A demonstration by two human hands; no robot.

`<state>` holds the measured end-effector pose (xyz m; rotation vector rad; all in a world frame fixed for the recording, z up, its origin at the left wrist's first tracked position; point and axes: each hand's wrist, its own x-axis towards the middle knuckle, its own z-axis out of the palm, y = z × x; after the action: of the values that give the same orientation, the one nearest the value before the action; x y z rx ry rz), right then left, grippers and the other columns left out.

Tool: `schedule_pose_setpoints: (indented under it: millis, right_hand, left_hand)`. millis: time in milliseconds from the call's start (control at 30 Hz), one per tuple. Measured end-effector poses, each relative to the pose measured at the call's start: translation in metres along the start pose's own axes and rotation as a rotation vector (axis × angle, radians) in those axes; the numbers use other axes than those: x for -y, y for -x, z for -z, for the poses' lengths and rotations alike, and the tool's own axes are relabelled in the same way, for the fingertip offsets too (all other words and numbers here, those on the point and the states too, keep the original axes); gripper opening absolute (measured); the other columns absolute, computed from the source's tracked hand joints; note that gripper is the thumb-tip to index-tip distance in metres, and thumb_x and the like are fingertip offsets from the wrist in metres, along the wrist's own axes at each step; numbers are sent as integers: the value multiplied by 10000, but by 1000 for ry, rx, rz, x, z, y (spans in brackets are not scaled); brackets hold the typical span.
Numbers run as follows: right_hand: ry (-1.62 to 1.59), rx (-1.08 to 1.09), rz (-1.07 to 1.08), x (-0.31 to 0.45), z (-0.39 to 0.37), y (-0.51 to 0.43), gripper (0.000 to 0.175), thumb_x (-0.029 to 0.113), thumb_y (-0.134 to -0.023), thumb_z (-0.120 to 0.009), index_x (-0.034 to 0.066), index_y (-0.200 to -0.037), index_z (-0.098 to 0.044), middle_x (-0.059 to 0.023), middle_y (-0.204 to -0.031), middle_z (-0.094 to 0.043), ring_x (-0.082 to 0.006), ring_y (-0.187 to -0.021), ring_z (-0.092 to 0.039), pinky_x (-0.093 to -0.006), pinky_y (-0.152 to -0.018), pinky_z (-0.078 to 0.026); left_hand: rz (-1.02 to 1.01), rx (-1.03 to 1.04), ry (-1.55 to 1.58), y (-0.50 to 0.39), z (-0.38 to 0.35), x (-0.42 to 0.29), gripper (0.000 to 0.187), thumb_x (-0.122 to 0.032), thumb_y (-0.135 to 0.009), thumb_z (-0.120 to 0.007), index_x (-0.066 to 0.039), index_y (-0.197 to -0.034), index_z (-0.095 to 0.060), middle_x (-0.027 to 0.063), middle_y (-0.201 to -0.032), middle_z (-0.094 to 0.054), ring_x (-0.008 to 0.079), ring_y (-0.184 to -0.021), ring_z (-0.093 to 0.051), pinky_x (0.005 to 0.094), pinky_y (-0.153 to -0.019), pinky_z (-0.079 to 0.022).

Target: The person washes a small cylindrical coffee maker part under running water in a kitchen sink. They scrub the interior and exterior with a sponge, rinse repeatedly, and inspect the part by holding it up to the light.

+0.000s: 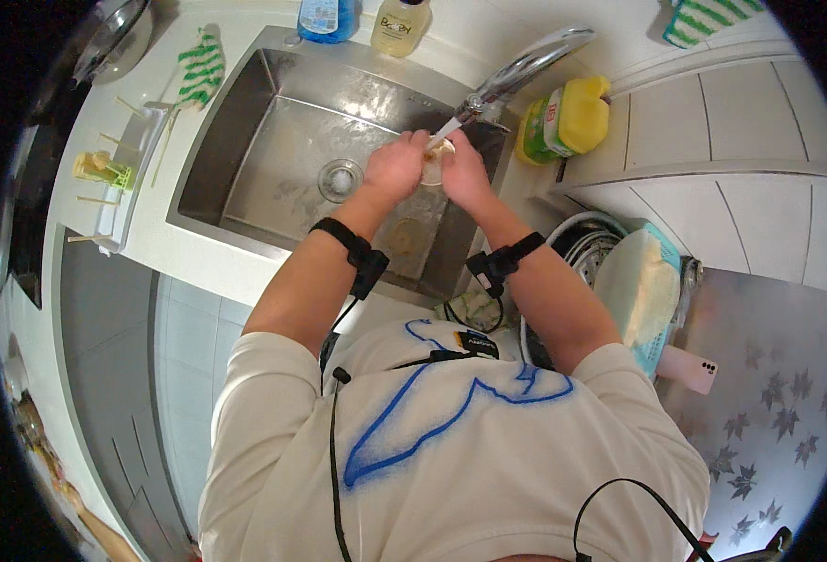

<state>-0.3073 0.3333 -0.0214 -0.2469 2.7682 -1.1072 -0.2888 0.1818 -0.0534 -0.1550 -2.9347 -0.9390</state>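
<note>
Water runs from the chrome faucet (477,105) onto a small round whitish dish or lid (436,174) with brownish marks. My left hand (396,165) grips its left side and my right hand (464,168) its right side; what exactly it is cannot be told. Both hands are over the right part of the stainless steel sink (301,140), up and to the right of the drain strainer (340,180). Beneath my wrists, a round brownish shape shows on the sink floor. Each forearm wears a black strap with a small device.
Blue (326,20) and pale yellow bottles (399,28) stand behind the sink, a yellow jug (574,121) right of the faucet. Green-striped cloth (201,74) and a white tray (131,190) with sticks lie left. Stacked basins and a turquoise basket (656,337) are at right, near a pink phone (687,369).
</note>
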Motion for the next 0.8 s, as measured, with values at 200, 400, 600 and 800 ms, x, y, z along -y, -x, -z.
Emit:
schedule_pose_setpoints:
  millis: [200, 400, 600, 800]
  right_hand:
    - [-209, -162, 11, -15, -26, -1, 279, 107, -944, -528, 12, -1207, -515, -249, -1077, -659, -437, -1061, -628, -462, -920, -482]
    - [89, 12, 113, -7, -12, -12, 243, 222, -956, -562, 60, -1133, -602, -217, -956, -692, -432, -910, -666, -488, -820, -528]
    - [689, 220, 376, 25, 14, -27, 382, 457, -965, -542, 86, -963, -634, -183, -836, -687, -413, -790, -676, -508, -676, -537]
    - [666, 221, 398, 22, 1, -36, 285, 338, -972, -520, 72, -975, -622, -241, -856, -678, -421, -818, -687, -509, -703, -555]
  left_hand:
    - [214, -166, 698, 13, -17, 9, 303, -139, -907, -580, -14, -1180, -621, 206, -1069, -688, 340, -999, -686, 427, -828, -539]
    - [381, 3, 1041, 21, -14, 20, 386, -214, -978, -566, 28, -1278, -585, 199, -1086, -714, 242, -956, -689, 361, -825, -536]
    - [164, -104, 604, 26, -19, 25, 379, -153, -939, -582, 23, -1275, -587, 261, -1067, -695, 335, -938, -705, 409, -806, -540]
    - [358, -178, 770, 26, -12, 21, 263, -130, -915, -569, 34, -1107, -641, 273, -986, -690, 435, -947, -669, 452, -833, -526]
